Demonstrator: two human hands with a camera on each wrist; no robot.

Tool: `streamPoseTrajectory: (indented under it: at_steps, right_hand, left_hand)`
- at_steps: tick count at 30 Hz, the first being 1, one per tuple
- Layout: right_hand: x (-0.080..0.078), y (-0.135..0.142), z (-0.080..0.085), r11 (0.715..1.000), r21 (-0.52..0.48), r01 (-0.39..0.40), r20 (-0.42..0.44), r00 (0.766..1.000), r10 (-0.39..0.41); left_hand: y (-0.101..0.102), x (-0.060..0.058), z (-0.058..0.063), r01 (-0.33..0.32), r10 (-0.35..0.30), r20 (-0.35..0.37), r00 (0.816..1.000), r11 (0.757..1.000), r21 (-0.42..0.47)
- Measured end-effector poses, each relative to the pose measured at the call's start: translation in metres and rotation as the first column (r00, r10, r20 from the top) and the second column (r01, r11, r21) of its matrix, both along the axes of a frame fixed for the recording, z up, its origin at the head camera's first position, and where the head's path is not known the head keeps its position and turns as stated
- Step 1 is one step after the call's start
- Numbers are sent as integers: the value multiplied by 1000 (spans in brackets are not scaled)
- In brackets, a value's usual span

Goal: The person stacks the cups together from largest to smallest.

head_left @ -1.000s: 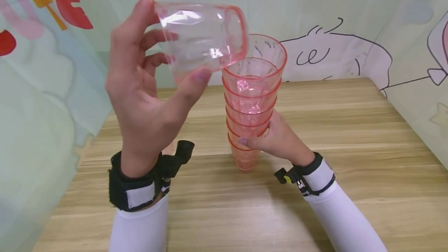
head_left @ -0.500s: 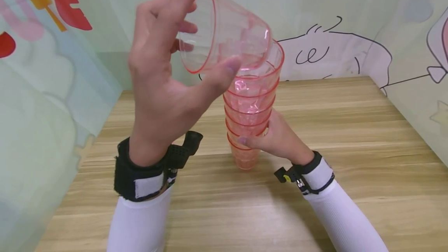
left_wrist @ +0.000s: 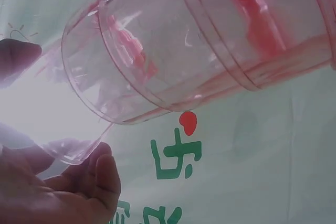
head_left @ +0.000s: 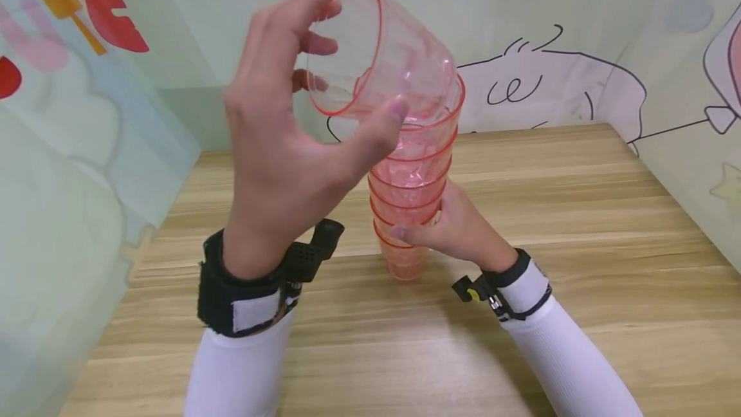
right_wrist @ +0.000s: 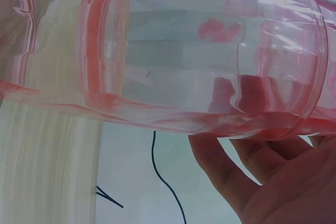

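A tall stack of nested clear pinkish plastic cups stands upright on the wooden table. My right hand grips its lower part from the right; in the right wrist view the fingers curl behind the cup wall. Above, my left hand holds one more clear cup between thumb and fingers. That cup is tilted, its rim toward my palm and its base at the mouth of the top cup. Whether the base touches the stack's rim I cannot tell. Glare blurs the held cup in the left wrist view.
The wood-grain table reaches back to a pale cloth backdrop printed with cartoon drawings. Cloth walls also rise on the left and right sides. Each wrist carries a strapped black camera.
My left hand has moved right, bringing the cup over the stack's mouth. The cup has gone from nearly level to base-down tilt. My right hand and the stack stay almost in place.
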State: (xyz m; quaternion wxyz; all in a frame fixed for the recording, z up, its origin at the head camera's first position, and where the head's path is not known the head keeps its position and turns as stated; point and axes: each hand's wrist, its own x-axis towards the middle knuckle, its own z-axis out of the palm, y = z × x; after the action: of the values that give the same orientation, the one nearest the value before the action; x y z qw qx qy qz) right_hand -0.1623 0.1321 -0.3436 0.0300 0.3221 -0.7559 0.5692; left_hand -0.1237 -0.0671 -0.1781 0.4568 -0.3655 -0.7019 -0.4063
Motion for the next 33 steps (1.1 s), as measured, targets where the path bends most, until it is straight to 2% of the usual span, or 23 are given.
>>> streamPoseTrajectory:
  at_steps: [10, 20, 23, 28, 33]
  right_hand:
    - [-1, 0, -2, 1000, -19, -10, 0, 1000, 10]
    - [0, 0, -2, 1000, -6, -2, -1, 1000, 2]
    - [0, 1, -2, 1000, -8, 5, 0, 1000, -5]
    - [0, -1, -2, 1000, -22, -10, -3, 1000, 10]
    - [-1, -1, -1, 999, -28, -20, 3, 1000, 20]
  left_hand:
    - [8, -8, -5, 4, -9, -86, 996, 998, -57]
    - [10, -11, -8, -10, 5, -97, 995, 999, -51]
    - [14, -13, -11, -25, 21, -58, 998, 998, -58]
    - [16, -16, -22, -37, 40, 55, 998, 998, -59]
    - [16, -18, -24, -22, 24, 33, 999, 998, -63]
